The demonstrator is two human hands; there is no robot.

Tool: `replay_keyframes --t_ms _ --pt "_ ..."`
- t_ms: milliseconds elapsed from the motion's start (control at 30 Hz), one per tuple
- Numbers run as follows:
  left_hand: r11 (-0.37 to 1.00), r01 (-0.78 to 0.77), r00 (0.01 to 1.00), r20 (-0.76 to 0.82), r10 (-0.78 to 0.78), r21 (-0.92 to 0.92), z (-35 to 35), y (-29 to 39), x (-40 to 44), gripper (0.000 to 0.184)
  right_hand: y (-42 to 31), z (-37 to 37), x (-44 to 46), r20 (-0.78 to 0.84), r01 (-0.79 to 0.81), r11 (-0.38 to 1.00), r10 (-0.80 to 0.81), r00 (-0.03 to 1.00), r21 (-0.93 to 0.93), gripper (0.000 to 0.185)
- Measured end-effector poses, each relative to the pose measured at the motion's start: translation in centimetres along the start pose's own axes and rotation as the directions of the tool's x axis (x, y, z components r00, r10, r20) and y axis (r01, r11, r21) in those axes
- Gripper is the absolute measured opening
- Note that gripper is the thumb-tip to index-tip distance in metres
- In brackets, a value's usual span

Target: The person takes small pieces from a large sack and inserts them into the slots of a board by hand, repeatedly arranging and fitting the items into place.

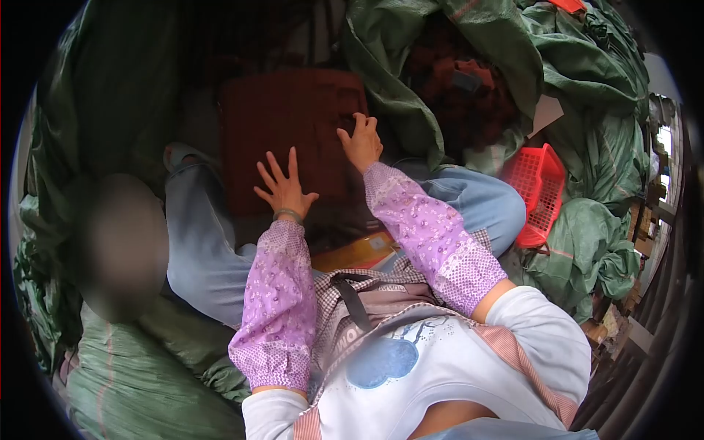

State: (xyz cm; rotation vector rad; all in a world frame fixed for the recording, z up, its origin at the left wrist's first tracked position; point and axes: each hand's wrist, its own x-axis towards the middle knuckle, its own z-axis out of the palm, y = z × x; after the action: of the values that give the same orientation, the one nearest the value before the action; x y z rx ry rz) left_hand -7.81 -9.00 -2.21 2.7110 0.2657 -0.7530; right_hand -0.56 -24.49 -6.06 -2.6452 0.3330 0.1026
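Observation:
A dark red, roughly square object [275,139] lies flat in front of my crossed legs. Over its lower part is my left hand [287,192], fingers spread and nothing in it, with a bracelet at the wrist. At the object's right edge, my right hand [361,143] has its fingers apart and slightly bent, holding nothing visible. Whether either hand touches the surface, I cannot tell. Purple flowered sleeves cover both forearms.
Green woven sacks [587,66] surround me. One opened sack at the upper right holds dark reddish pieces [466,92]. A red plastic basket [539,192] stands beside my right knee. Something yellow [356,251] lies near my lap. A blurred patch hides the left side.

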Motion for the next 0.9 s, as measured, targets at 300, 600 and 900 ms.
replay_keyframes --t_ms 300,600,900 --pt "0.958 -0.275 0.957 0.117 0.265 0.079 1.7 2.0 0.6 0.109 2.8 -1.4 2.1 0.301 0.007 0.999 0.006 0.954 -0.043 0.046" --pt "0.958 -0.273 0.959 0.11 0.263 0.09 2.0 1.9 0.5 0.11 3.1 -1.2 -0.2 0.083 -0.062 0.98 0.047 0.995 0.191 0.033" --pt "0.964 -0.251 0.962 0.137 0.237 0.091 0.9 2.5 0.1 0.101 2.6 -5.8 0.0 0.478 -0.51 0.422 0.189 0.858 0.749 0.03"
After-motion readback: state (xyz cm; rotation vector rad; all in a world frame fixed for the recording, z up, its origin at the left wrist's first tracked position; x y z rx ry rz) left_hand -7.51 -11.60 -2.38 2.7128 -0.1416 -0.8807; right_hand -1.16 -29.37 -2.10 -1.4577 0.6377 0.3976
